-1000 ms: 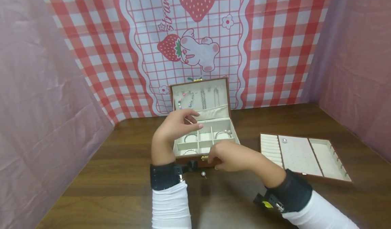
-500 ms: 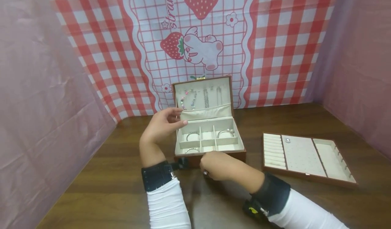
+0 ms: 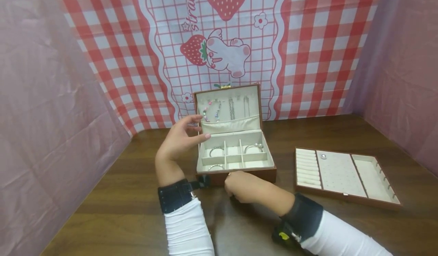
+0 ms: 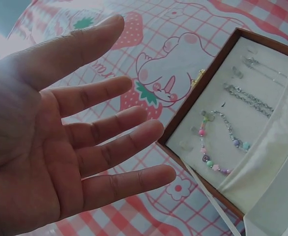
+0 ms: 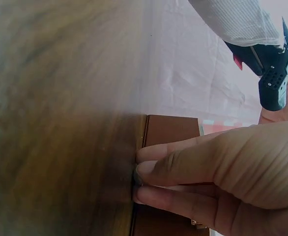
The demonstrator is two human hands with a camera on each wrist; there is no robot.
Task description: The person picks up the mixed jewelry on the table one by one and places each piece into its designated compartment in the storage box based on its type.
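My right hand [image 3: 246, 187] is low at the front of a brown jewelry box [image 3: 256, 175]. In the right wrist view its thumb and fingertips pinch a small, round, dark-looking earring [image 5: 137, 178] right at the tabletop; most of it is hidden. My left hand [image 3: 178, 139] hovers by the box's left side, fingers spread and palm bare in the left wrist view. The raised lid carries a beaded bracelet [image 4: 203, 142] and silver chains [image 4: 249, 101]. Silver bangles [image 3: 252, 147] lie in the cream compartments.
To the right of the box lies a lift-out jewelry tray [image 3: 342, 172] with ring rolls and hooks, and a round earring [image 3: 323, 156] on its middle panel. A checked strawberry cloth [image 3: 308, 58] hangs behind; pink drapes [image 3: 397, 77] flank the wooden table [image 3: 113, 203].
My right hand has come down and left onto the earring that lay before the box, and now pinches it. My left hand has drawn left from over the box.
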